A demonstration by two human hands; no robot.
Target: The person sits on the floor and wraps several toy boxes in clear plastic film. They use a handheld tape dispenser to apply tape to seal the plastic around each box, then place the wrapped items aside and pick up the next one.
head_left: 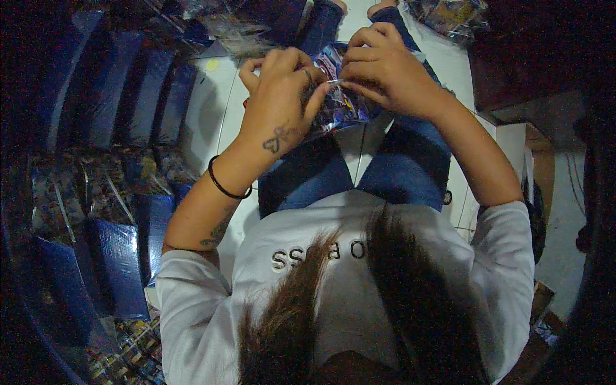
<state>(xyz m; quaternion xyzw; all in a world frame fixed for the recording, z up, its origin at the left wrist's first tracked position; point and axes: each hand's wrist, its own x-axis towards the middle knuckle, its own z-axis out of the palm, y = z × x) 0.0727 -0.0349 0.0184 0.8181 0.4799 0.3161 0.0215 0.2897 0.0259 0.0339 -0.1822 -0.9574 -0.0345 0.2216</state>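
Note:
A glossy plastic packet with a colourful print in dark blue, red and white lies over my legs. My left hand is closed at its upper left part, thumb and fingertips pinching the plastic. From the other side, my right hand pinches the packet too. Both thumbs nearly meet at a small whitish fold or strip near its middle. My hands cover much of the packet's top and sides, so its contents cannot be made out.
Rows of blue packs in clear plastic stand along my left. More clear-wrapped goods lie beyond my feet at the right. A pale open box or panel stands at my right on white floor tiles.

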